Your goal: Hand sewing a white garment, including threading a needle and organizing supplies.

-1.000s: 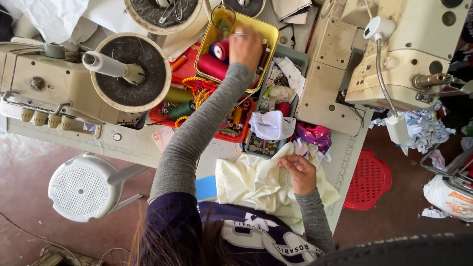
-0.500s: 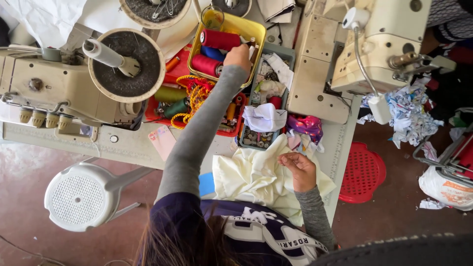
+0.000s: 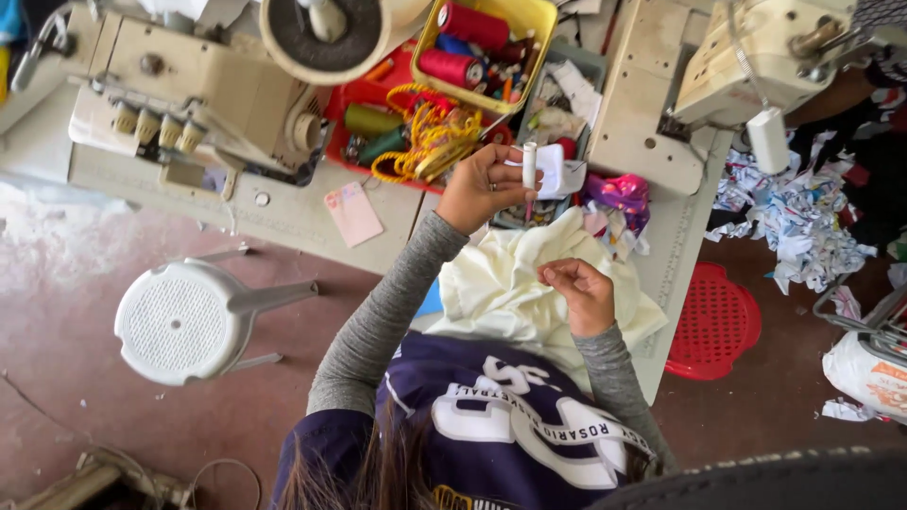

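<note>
A small white spool [image 3: 529, 165] stands upright in the left hand [image 3: 482, 186], pinched between thumb and curled fingers just above the near edge of the table, with a fine thread hanging down from it toward the cloth. The hand is closed around the spool, not clenched hard; the fingertips wrap its lower half. The right hand [image 3: 578, 295] rests lower, on the cream fabric [image 3: 510, 283], its fingers drawn together as if nipping something very small; whether it holds the thread end cannot be told.

The fabric lies bunched in the lap and over the front edge of the sewing table [image 3: 283, 212], which is pale and worn. On the table, just beyond the left hand, sits a red tray [image 3: 351, 142] with green spools and a tangle of yellow cord [image 3: 425, 142], and behind it a yellow bin [image 3: 529, 19] of red and blue thread spools. A pink tag [image 3: 353, 213] lies flat near the table edge. One sewing machine [image 3: 179, 94] stands at the left of the table and another [image 3: 756, 57] at the right.

Below, the floor is reddish concrete. A white plastic stool [image 3: 184, 321] stands to the left, well apart from the arm, and a red perforated basket [image 3: 713, 326] sits at the right beside the table corner, with paper scraps [image 3: 794, 217] heaped beyond it.
</note>
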